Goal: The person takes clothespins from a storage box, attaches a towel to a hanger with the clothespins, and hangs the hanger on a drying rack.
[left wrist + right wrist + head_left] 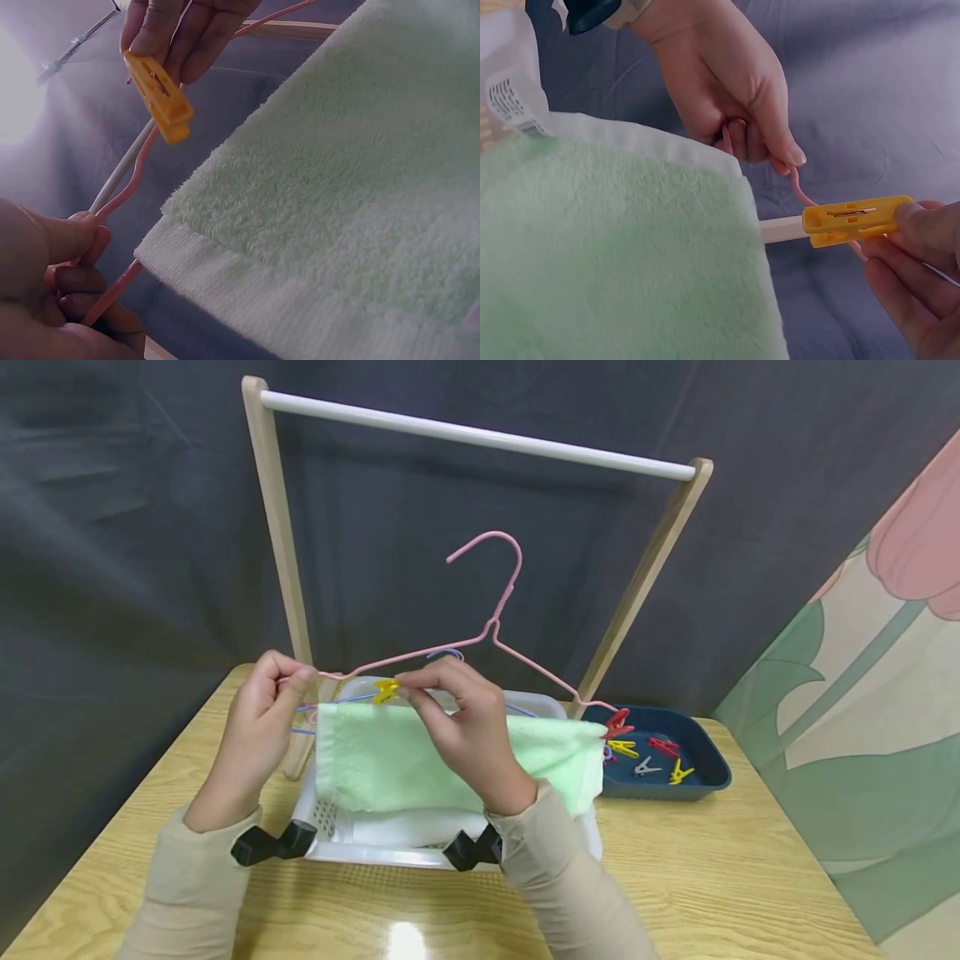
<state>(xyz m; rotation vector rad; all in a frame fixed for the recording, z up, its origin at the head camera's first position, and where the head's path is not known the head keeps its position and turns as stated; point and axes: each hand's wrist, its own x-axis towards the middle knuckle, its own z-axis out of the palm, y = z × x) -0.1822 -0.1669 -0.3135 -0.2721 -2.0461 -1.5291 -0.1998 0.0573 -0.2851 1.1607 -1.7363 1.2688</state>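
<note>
A pale green towel (pixel 390 768) hangs folded over a pink wire hanger (pixel 420 653). My left hand (pixel 258 718) grips the hanger's left end between thumb and curled fingers, beside the towel's edge. My right hand (pixel 472 722) pinches a yellow clothespin (pixel 386 691) above the towel's upper left part. In the left wrist view, the clothespin (pixel 159 96) is apart from the towel (pixel 300 202). The right wrist view shows thumb and fingers on the clothespin's (pixel 855 220) rear end. A red clothespin (pixel 617 724) sits at the hanger's right end, on the towel's corner.
Under the towel stands a white basket (pixel 367 855) with white cloth inside. Part of a blue hanger (pixel 355 697) shows behind the towel. A dark blue tray (pixel 708 777) at right holds several clothespins. Behind rises a wooden rack with a white rod (pixel 480 435).
</note>
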